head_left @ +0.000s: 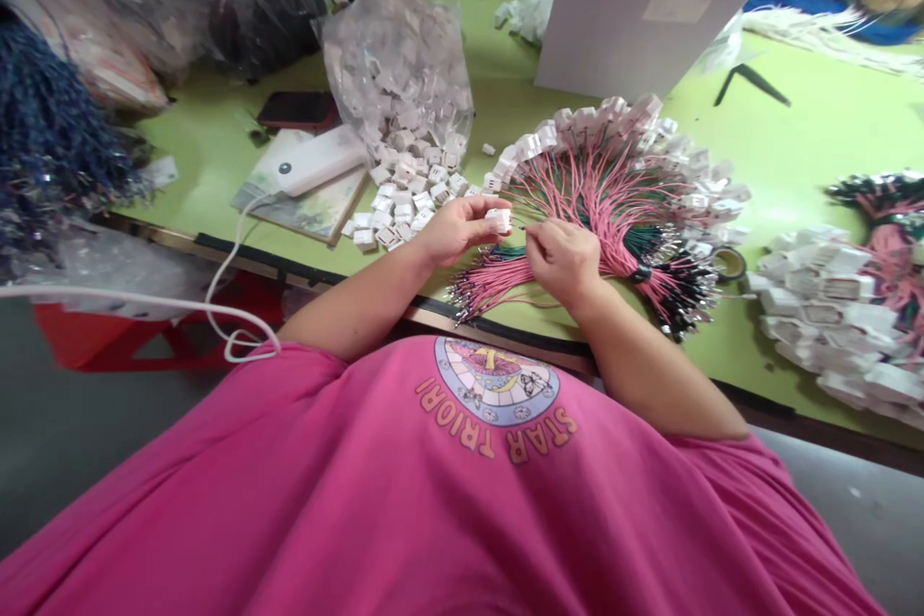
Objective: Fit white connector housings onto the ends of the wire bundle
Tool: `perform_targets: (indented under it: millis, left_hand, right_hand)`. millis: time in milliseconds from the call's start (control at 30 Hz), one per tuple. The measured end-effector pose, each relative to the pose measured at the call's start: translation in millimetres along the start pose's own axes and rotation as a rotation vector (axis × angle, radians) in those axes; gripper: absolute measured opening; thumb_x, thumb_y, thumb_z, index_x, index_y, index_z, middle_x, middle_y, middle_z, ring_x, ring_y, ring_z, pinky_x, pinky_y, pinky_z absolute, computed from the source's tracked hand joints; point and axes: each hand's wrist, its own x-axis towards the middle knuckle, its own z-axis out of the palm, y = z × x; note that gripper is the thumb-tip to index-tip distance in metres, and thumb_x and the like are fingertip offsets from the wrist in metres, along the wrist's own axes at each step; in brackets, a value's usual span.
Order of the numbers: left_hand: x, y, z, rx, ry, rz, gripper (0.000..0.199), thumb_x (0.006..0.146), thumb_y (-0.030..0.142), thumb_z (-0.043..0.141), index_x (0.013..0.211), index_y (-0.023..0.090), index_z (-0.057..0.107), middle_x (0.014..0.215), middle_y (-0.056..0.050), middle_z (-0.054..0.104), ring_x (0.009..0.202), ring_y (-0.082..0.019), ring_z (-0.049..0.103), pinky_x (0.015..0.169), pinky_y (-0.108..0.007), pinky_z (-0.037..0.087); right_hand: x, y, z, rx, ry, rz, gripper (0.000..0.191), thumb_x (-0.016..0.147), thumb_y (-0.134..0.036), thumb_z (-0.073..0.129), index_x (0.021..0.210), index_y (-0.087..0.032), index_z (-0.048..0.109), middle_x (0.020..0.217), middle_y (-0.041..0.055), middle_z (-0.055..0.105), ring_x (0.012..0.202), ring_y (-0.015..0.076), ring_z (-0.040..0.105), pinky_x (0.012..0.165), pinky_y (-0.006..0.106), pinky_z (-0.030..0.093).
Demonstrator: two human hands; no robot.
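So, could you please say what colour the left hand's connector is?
White; the connector in the left hand shows in the head view.

On the flat light-green table (830,130) I see small boxy white plastic connectors (404,197) piled before a clear plastic bag (404,48). Left, I've got an oblong white plastic device (324,161) atop a flat rectangular booklet (297,209); right, a fanned pink wire bundle (584,202), upright pale flat panel (613,34) behind.

Pink short-sleeved shirt (404,520), round print (498,385), orange lettering (518,448)
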Motion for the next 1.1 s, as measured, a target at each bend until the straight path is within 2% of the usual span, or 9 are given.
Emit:
perform_targets:
  millis: [200, 367, 467, 600, 733, 867, 1000, 1100]
  left_hand:
    - [1.0, -4.1, 0.1, 0.064, -0.01, 0.048, 0.043, 0.064, 0.024, 0.081, 0.101, 0.013, 0.065, 0.09, -0.004, 0.068, 0.078, -0.011, 0.065, 0.073, -0.025, 0.053]
    - [2.1, -8.7, -0.3, 0.24, 0.002, 0.104, 0.042, 0.06, 0.028, 0.082, 0.096, 0.011, 0.069, 0.088, -0.005, 0.069, 0.075, -0.009, 0.062, 0.072, -0.024, 0.052]
    - [2.0, -9.7, -0.7, 0.249, 0.014, 0.104, 0.043, 0.06, 0.029, 0.082, 0.096, 0.012, 0.069, 0.09, -0.005, 0.07, 0.076, -0.01, 0.063, 0.073, -0.025, 0.053]
    - [1.0, -8.9, 3.0, 0.19, 0.049, 0.099, 0.043, 0.061, 0.031, 0.081, 0.097, 0.011, 0.067, 0.087, -0.004, 0.069, 0.072, -0.011, 0.064, 0.073, -0.029, 0.054]
    - [1.1, -7.3, 9.1, 0.26, 0.069, 0.118, 0.038, 0.063, 0.025, 0.079, 0.095, 0.01, 0.067, 0.088, -0.005, 0.07, 0.074, -0.011, 0.064, 0.077, -0.031, 0.055]
    - [3.4, 5.0, 7.4, 0.407, 0.072, 0.137, 0.033, 0.068, 0.019, 0.073, 0.099, 0.01, 0.067, 0.084, -0.006, 0.07, 0.071, -0.012, 0.064, 0.075, -0.031, 0.054]
    - [9.0, 30.0, -1.6, 0.686, 0.128, 0.197, 0.031, 0.073, 0.016, 0.067, 0.104, 0.012, 0.066, 0.08, -0.005, 0.068, 0.068, -0.01, 0.061, 0.07, -0.027, 0.051]
    - [19.7, 45.6, -6.6, 0.886, 0.127, 0.256, 0.029, 0.073, 0.017, 0.067, 0.102, 0.014, 0.067, 0.086, -0.005, 0.068, 0.072, -0.011, 0.06, 0.074, -0.027, 0.049]
  right_hand:
    - [-0.5, -4.2, 1.9, -0.218, -0.081, -0.07, 0.031, 0.092, -0.022, 0.039, 0.068, -0.018, 0.06, 0.065, 0.005, 0.059, 0.06, 0.0148, 0.047, 0.06, 0.03, 0.031]
    - [-1.2, -6.7, 8.6, -0.299, -0.12, -0.14, 0.026, 0.089, -0.021, 0.042, 0.073, -0.017, 0.062, 0.066, 0.0051, 0.061, 0.058, 0.0151, 0.045, 0.057, 0.031, 0.026]
    - [-0.8, -6.5, 14.1, -0.205, -0.116, -0.097, 0.027, 0.091, -0.021, 0.041, 0.075, -0.018, 0.062, 0.069, 0.0054, 0.063, 0.061, 0.0155, 0.049, 0.058, 0.03, 0.03]
    - [0.0, -4.7, 18.9, 0.031, -0.038, 0.057, 0.019, 0.089, -0.021, 0.043, 0.08, -0.018, 0.06, 0.073, 0.0048, 0.064, 0.068, 0.0159, 0.055, 0.066, 0.028, 0.039]
    - [0.4, -2.1, 22.1, 0.04, -0.062, 0.123, 0.017, 0.086, -0.021, 0.044, 0.076, -0.019, 0.057, 0.071, 0.0062, 0.063, 0.069, 0.0188, 0.057, 0.067, 0.031, 0.042]
    - [2.8, 2.4, 17.1, 0.044, -0.088, 0.086, 0.02, 0.089, -0.023, 0.043, 0.082, -0.018, 0.061, 0.076, 0.0081, 0.065, 0.075, 0.0201, 0.06, 0.071, 0.033, 0.046]
    - [2.7, 5.5, 9.4, 0.032, 0.0, -0.048, 0.027, 0.09, -0.021, 0.041, 0.104, -0.018, 0.065, 0.102, 0.012, 0.068, 0.098, 0.0221, 0.061, 0.087, 0.038, 0.048]
    - [-0.2, 4.4, 9.4, -0.005, -0.115, -0.137, 0.033, 0.089, -0.015, 0.039, 0.11, -0.018, 0.065, 0.11, 0.0118, 0.067, 0.103, 0.022, 0.059, 0.091, 0.038, 0.048]
